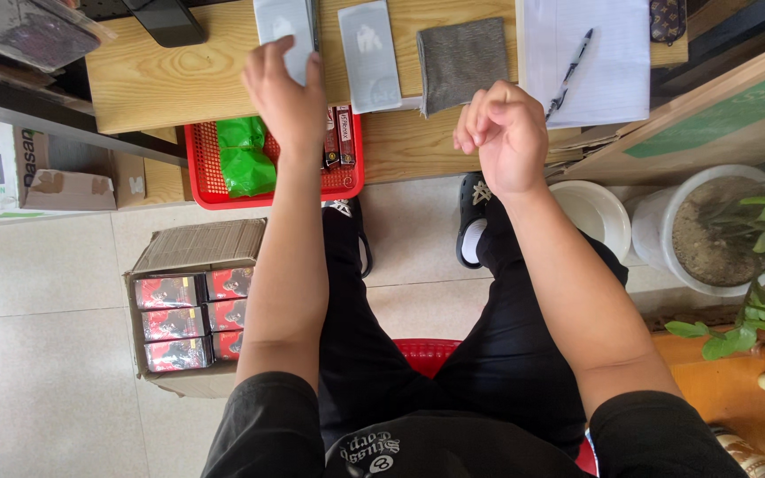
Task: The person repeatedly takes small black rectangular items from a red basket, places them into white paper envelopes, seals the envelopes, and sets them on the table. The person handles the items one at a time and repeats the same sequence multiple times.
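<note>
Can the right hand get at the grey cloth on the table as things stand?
Probably yes: the right hand is curled loosely just beside the grey cloth, holds nothing visible, and nothing lies between them.

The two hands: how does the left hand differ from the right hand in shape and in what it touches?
The left hand has its fingers spread and reaches a flat grey packet on the wooden table; the right hand is curled into a loose fist and touches nothing that can be seen. The left hand lies over the red basket; the right hand hangs beside the grey cloth. Both are bare.
</note>
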